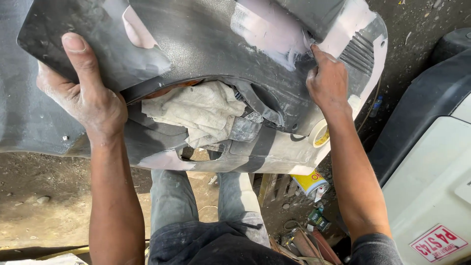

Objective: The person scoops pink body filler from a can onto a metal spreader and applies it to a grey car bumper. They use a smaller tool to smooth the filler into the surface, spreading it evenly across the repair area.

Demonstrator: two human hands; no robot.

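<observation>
A dark grey plastic car panel, patched with pale filler, lies tilted in front of me over a larger grey bumper part. My left hand grips the panel's left edge, thumb on top. My right hand presses down on the panel's right side beside a ribbed section, fingers curled; whether it holds something is hidden. A crumpled dirty white rag lies under the panel's curved edge between my hands.
A roll of tape sits on the bumper's right end. Below it stand a yellow can and small clutter on the dirt floor. A white and black vehicle part is at right. My jeans-clad legs are below.
</observation>
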